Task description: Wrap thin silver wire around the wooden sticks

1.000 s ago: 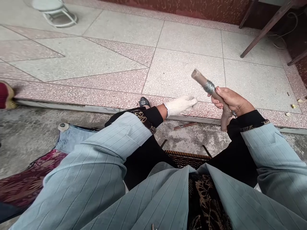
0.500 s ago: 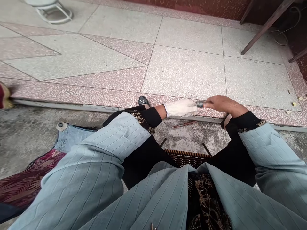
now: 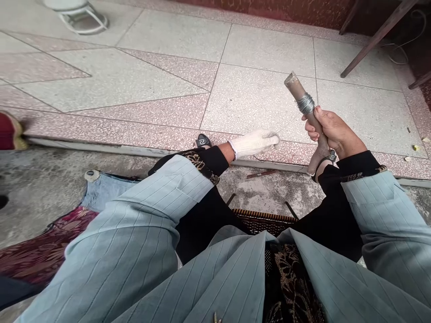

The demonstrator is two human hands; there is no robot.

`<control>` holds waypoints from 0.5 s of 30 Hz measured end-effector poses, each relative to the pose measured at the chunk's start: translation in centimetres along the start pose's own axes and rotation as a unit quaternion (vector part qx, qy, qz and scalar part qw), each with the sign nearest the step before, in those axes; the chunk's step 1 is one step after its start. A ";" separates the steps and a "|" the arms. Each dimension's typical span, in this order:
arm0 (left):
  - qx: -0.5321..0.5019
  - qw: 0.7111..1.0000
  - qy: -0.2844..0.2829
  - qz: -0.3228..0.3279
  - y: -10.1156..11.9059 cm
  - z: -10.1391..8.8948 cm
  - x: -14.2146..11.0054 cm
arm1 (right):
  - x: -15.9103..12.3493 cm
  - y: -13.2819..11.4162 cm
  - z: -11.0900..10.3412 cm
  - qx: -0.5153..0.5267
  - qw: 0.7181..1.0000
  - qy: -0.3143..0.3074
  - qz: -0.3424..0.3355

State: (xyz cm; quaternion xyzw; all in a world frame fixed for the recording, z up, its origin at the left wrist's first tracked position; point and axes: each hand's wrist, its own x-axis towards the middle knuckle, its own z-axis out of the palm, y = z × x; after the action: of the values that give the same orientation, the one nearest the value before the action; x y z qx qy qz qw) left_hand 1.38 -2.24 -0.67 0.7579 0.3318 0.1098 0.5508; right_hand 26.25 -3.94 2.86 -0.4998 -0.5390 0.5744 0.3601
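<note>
Pale floor tiles (image 3: pixel 262 105) lie below the stick (image 3: pixel 314 122), clamped in the fingers of the right hand (image 3: pixel 336 130); gloved left hand (image 3: pixel 254 142) is curled, contents unclear. It seems stiff, rather light, best gripped below the wire (image 3: pixel 305 103).

white stool (image 3: pixel 70 6) on pale tiles (image 3: pixel 182 38)

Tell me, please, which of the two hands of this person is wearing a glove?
The left hand, covered by a whitish glove. The right hand, by contrast, is bare and grips a brown stick wound with grey wire.
</note>
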 end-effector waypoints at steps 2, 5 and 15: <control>0.007 1.000 0.005 -0.010 -0.2 -0.2 0.3 | -0.2 0.1 0.2 0.013 0.999 -0.048 -0.007; 0.002 1.000 0.004 -0.009 -0.5 -0.5 0.4 | -0.5 0.4 0.6 0.020 0.992 -0.127 -0.015; 0.072 0.996 0.039 -0.019 -0.3 -0.5 0.7 | -1.1 0.4 0.8 -0.042 0.959 -0.280 -0.005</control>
State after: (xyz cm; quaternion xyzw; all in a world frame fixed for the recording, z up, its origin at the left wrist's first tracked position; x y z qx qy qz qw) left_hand 1.50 -1.38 -0.93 0.7844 0.3743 0.1042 0.4835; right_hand 25.77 -5.31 2.63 -0.3309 -0.6448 0.6661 0.1761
